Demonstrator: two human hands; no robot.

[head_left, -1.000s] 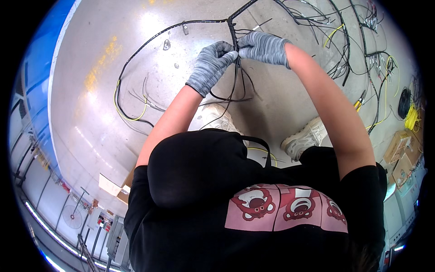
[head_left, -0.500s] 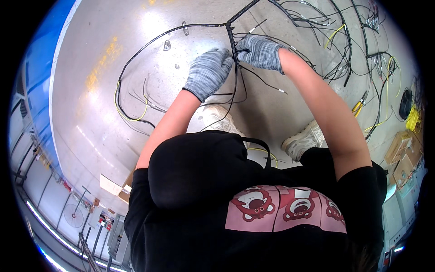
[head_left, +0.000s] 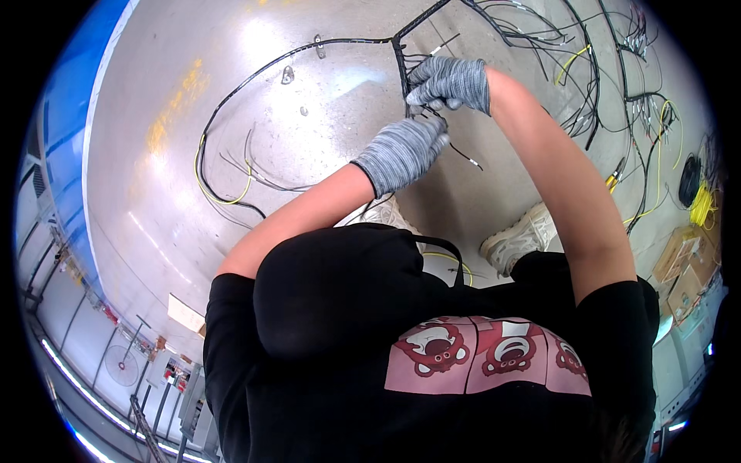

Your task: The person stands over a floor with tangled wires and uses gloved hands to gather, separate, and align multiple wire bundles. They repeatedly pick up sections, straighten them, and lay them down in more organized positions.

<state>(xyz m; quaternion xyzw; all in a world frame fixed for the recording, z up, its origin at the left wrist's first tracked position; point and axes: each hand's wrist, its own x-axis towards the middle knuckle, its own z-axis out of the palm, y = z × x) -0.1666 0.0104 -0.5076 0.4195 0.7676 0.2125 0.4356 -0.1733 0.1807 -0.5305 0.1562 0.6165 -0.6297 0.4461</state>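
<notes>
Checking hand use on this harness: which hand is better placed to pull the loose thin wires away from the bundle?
Probably left: the left hand is already closed on the thin wires, while the right hand pins the black bundle.

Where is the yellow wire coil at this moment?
In the head view, the yellow wire coil lies at the far right edge, beside a black coil and above the cardboard boxes, well away from both gloved hands.

You have one view only: head camera, left of pair, looking steeply down over own chest and black shirt [head_left: 417,363]. Fisheye bends grey work board [head_left: 154,193] toward rim. Fingers sit high in frame, at arm's reach. Wire harness [head_left: 398,54] runs just beyond fingertips, shoes [head_left: 517,241] below them. No second view to overlap.
</notes>
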